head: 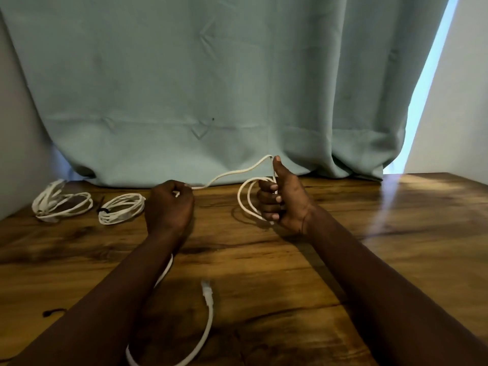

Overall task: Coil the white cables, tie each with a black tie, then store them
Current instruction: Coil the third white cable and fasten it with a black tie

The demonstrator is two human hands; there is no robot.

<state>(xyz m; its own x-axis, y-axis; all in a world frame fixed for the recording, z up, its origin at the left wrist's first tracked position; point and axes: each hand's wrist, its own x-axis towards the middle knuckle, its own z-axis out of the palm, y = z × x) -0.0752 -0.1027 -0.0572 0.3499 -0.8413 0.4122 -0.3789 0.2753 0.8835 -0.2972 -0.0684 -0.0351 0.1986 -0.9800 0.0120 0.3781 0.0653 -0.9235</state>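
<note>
Wooden tabletop before teal curtain. White cable strung left-right: right grip curled round upright loops, left grip pinching the strand; plug end pointing away. Tied coil at left.

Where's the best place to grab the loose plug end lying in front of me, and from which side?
Likely pinch the cable just behind the plug, from above on its right. It lies flat, plug pointing away, with bare table to the right and your left forearm close on the left.
</note>
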